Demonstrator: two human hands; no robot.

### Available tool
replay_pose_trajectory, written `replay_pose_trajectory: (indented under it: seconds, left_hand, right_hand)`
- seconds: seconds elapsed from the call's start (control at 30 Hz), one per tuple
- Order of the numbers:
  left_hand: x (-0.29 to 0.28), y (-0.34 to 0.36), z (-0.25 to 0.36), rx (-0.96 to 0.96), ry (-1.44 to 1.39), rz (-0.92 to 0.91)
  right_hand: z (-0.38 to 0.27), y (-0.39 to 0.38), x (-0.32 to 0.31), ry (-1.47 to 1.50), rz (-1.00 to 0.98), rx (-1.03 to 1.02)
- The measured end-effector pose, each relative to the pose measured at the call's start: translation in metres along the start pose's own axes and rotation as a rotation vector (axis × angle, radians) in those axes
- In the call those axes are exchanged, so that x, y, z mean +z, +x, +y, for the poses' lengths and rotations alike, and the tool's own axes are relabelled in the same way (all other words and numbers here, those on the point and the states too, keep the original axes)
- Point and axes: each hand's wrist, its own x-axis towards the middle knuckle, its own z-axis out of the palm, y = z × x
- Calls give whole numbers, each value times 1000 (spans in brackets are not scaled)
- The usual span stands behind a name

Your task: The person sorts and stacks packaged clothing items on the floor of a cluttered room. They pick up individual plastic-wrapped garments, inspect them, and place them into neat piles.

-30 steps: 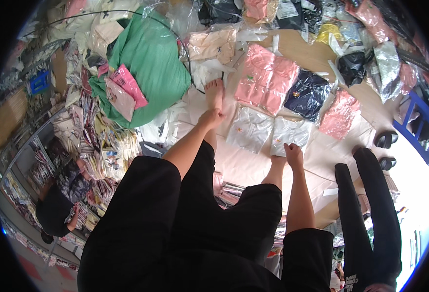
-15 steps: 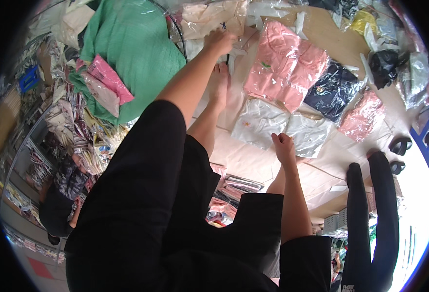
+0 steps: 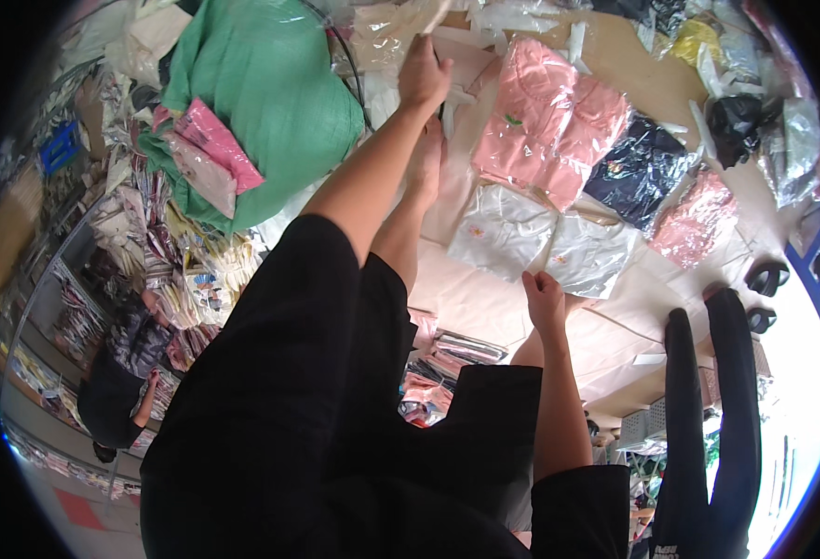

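My left hand [image 3: 426,76] is at the far end of my reach, fingers closed round the edge of a beige garment in a clear bag [image 3: 386,35]. That edge stands tilted up, and part of the package runs out of view at the top. My right hand [image 3: 546,300] is curled closed just on the near side of some white bagged garments [image 3: 503,231]; whatever its fingers hold, if anything, is hidden. Beyond these lie pink bagged garments [image 3: 545,121], with a dark navy bagged one [image 3: 638,172] to their right.
A large green cloth bundle [image 3: 261,112] with pink packets [image 3: 214,144] on it sits left. Clothing piles [image 3: 168,242] and a person [image 3: 116,373] are farther left. A smaller pink packet [image 3: 696,222] lies right, near another person's dark-trousered legs [image 3: 734,401] and black sandals [image 3: 764,279].
The beige bagged garment's edge has been lifted and tilted in my left hand, which has turned. My right hand has shifted slightly down, still closed.
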Motion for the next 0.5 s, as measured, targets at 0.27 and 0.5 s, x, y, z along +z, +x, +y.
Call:
replay_pose_trajectory:
  seconds: [0.27, 0.5]
  left_hand:
    - [-288, -77, 130, -297, -1148, 135]
    - [-545, -208, 208, -452, -1584, -30]
  right_hand:
    - [-98, -86, -75, 36, 153, -217]
    - [-261, -263, -149, 1316, -631, -261]
